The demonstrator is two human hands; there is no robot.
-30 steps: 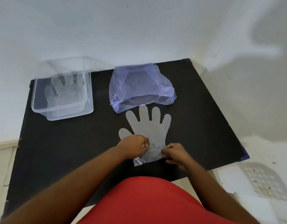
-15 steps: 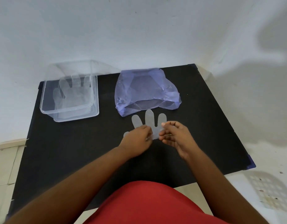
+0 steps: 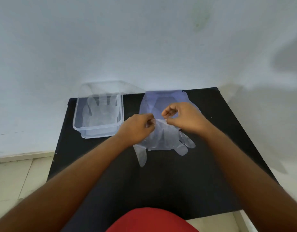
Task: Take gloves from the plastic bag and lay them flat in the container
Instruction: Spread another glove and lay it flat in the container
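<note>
A clear thin plastic glove [image 3: 162, 139] hangs above the black table [image 3: 161, 178], cuff up and fingers drooping toward me. My left hand [image 3: 136, 129] pinches the left corner of its cuff. My right hand [image 3: 184, 117] pinches the right corner. Behind my hands lies the bluish plastic bag [image 3: 164, 99], partly hidden by them. The clear container [image 3: 77, 128] stands at the table's back left with at least one glove [image 3: 101, 113] lying flat inside.
The container's clear lid [image 3: 109, 86] leans against the white wall behind it. The table's left edge borders a tiled floor. A red garment [image 3: 151, 220] fills the bottom of the view.
Both hands have lifted the glove off the table by its cuff and raised it toward the bag, so its fingers now hang down toward me. The view has tilted up.
</note>
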